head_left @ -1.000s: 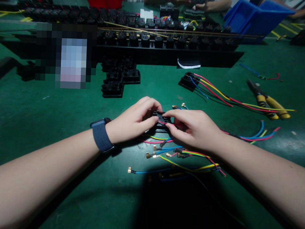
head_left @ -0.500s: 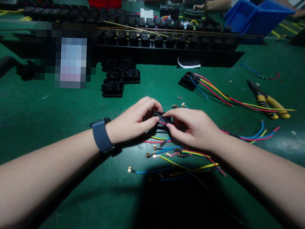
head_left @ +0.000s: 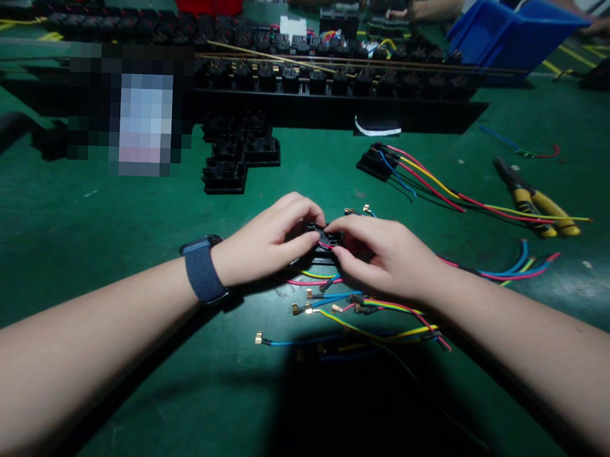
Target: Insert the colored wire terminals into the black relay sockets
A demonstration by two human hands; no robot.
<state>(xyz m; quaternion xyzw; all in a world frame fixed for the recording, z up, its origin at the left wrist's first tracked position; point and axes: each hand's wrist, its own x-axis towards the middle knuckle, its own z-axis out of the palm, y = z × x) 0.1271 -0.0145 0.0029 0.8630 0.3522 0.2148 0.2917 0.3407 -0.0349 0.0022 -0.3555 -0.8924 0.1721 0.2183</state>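
Note:
A small black plastic housing [head_left: 324,259] with metal contacts on its upper face sits between my two hands, above the green tabletop. My left hand [head_left: 277,237] is closed on its left side, thumb on top and fingers curled around the far edge. From the right, my right hand [head_left: 384,251] grips the same housing with thumb and index finger. A short red wire [head_left: 327,244] crosses the housing between the two thumbs; its ends are hidden by my fingers. Just below lie loose blue wires [head_left: 332,297] and yellow-green wires [head_left: 354,326], several with brass terminals.
Similar black housings [head_left: 227,176] are clustered at centre left. A wired housing [head_left: 377,163] lies beyond my right hand, near yellow-handled pliers [head_left: 533,203]. Long black strips [head_left: 339,111] carrying several modules span the back, beside a blue bin [head_left: 512,36]. Another person's hands [head_left: 393,5] are behind.

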